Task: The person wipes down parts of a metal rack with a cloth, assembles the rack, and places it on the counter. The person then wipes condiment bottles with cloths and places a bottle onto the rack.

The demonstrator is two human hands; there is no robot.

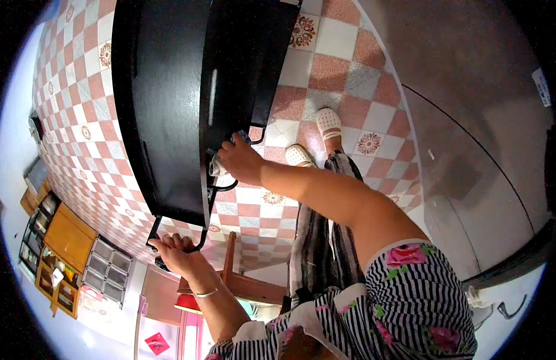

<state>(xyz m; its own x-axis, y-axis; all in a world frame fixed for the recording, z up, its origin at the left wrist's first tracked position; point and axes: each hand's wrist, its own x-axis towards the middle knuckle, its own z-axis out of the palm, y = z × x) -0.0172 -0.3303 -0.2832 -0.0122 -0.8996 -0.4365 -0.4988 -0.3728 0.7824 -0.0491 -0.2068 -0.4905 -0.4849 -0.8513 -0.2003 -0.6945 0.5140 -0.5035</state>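
1. The black table (170,108) is over the tiled floor (296,67), before the person; a steady frame helps.
2. Left hand (183,259): fingers curled round the tubular end bar (204,235), best kept firm.
3. Right hand (242,163): part-closed, pinching the cloth (216,166) at the table's edge; flat, even pressure suits.

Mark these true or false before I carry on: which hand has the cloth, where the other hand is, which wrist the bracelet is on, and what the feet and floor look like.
1. The right hand holds a cloth. True.
2. The left hand is on the black metal frame. True.
3. The bracelet is on the right wrist. False: the left.
4. The feet are bare. False: they wear pale shoes.
5. The floor has patterned tiles. True.
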